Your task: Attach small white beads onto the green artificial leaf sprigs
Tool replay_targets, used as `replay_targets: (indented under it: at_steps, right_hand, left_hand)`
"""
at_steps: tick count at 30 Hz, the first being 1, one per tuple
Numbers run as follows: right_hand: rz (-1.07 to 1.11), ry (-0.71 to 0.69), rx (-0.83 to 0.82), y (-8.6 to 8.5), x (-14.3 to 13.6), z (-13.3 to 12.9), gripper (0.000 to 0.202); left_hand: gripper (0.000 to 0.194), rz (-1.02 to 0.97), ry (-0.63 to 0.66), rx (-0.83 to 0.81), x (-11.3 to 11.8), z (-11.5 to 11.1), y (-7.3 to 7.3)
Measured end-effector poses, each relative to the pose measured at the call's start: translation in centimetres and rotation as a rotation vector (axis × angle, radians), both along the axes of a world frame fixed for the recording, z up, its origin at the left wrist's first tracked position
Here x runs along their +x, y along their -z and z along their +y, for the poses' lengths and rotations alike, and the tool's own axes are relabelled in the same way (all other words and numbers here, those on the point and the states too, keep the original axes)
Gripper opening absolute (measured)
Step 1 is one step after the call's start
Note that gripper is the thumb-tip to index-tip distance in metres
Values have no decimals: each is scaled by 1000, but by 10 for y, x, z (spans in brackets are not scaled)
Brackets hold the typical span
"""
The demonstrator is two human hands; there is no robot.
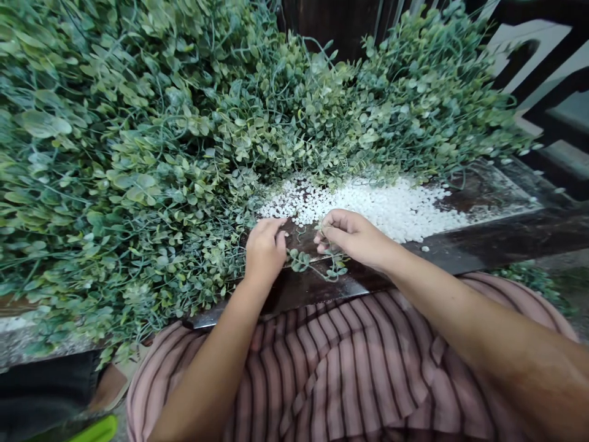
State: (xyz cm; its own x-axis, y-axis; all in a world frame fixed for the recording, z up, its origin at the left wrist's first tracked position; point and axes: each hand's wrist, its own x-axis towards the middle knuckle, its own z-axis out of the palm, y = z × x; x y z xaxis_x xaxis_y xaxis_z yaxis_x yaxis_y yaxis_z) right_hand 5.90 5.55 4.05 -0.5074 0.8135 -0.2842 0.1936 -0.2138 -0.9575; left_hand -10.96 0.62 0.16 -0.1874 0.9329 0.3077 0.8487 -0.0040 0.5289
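My right hand [350, 234] pinches a thin green leafy sprig [338, 270] between thumb and fingers. Its small round leaves hang down over the front edge of a dark wooden bench [304, 288]. To the left, my left hand [265, 248] rests low over the wood with thumb and fingers apart, and nothing shows in it. Its fingertips point at the near edge of a spread of small white pieces [391, 205], too small to make out singly. Part of that spread lies just behind my right hand.
A big heap of artificial-looking green foliage [175, 129] covers the left and the back of the bench. Dark slatted wood [552, 116] stands at the right. Striped cloth [350, 362] covers my lap. Another person's foot [107, 387] shows at lower left, near a bright green object [94, 430].
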Motion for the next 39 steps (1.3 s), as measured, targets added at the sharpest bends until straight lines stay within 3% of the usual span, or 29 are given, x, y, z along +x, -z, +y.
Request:
replay_targets:
  at_steps: [5, 12, 15, 20, 24, 29, 39]
  right_hand:
    - [-98, -74, 53, 1, 1, -1, 11]
    - [-250, -143, 164, 5, 2, 0, 18]
    - [-241, -143, 191, 7, 1, -1, 20]
    - [-186, -109, 168, 7, -3, -6, 16]
    - [-131, -57, 153, 3, -5, -10, 21]
    - [-89, -14, 180, -1, -6, -12, 19]
    - [-12, 22, 235, 4, -10, -18, 17]
  left_hand:
    - [26, 224, -93, -123, -20, 14, 12]
    - [23, 204, -115, -169, -24, 14, 11]
    - [15, -16, -139, -160, -20, 13, 5]
    - [10, -828, -104, -177, 4, 5, -15]
    - [16, -1228, -50, -240, 23, -5, -25]
    - [23, -1429, -50, -274, 28, -12, -26]
    - [20, -1506, -30, -314, 27, -13, -24]
